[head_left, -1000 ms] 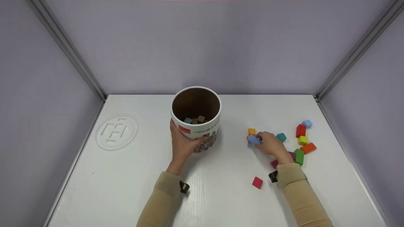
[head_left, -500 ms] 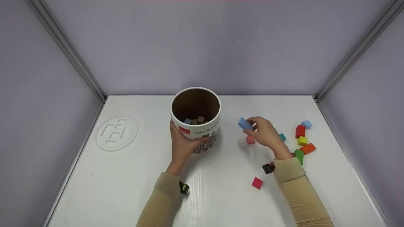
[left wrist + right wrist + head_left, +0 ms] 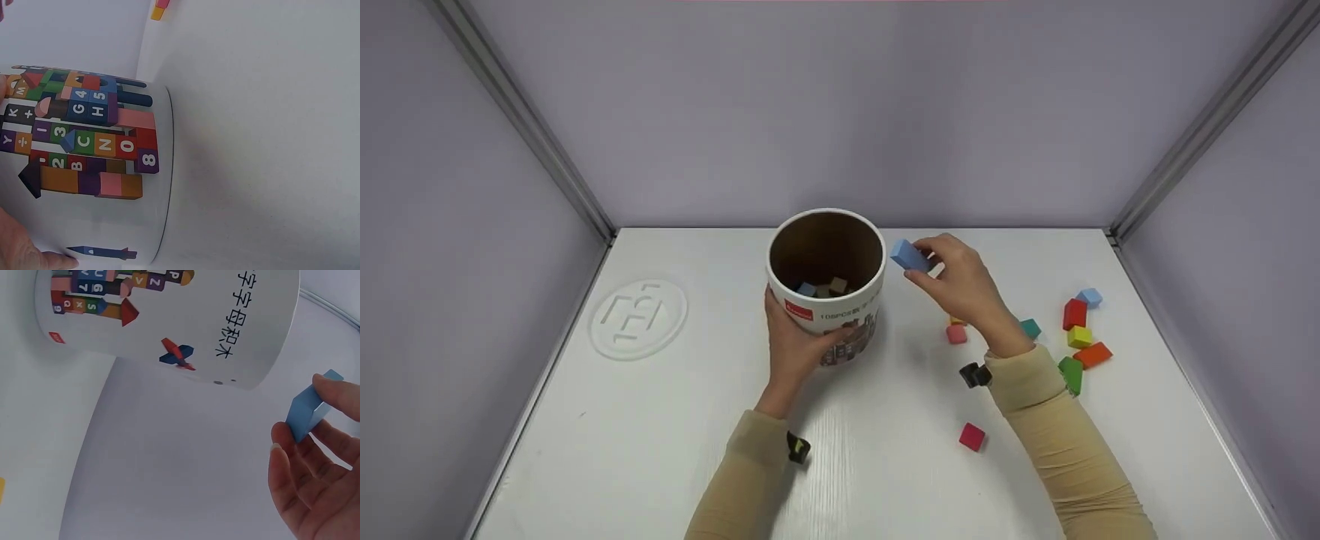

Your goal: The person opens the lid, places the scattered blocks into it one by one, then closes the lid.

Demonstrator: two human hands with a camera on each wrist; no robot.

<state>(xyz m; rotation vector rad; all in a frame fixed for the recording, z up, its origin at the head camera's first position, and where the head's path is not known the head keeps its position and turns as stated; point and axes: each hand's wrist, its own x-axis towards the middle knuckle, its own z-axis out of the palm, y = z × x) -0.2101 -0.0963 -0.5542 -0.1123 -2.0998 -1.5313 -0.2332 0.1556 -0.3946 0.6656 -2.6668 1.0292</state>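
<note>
A white cylindrical tub [image 3: 826, 277] printed with coloured blocks stands upright on the white table [image 3: 660, 435]; a few blocks lie at its bottom. My left hand [image 3: 795, 346] grips the tub's near side, and the printed wall [image 3: 90, 140] fills the left wrist view. My right hand [image 3: 956, 285] pinches a light blue block [image 3: 910, 256] in the air just right of the tub's rim. The right wrist view has the blue block [image 3: 309, 410] between thumb and fingers, with the tub [image 3: 185, 309] behind it.
Loose blocks lie to the right: a pink one [image 3: 956, 334], teal [image 3: 1030, 328], red [image 3: 1075, 313], yellow [image 3: 1079, 336], orange [image 3: 1093, 353], green [image 3: 1070, 373], light blue [image 3: 1089, 297], and a magenta one [image 3: 972, 436] nearer me. Grey walls enclose the table.
My right hand has lifted the light blue block from the table and carried it up and left to the tub's rim. The left hand and tub have stayed put.
</note>
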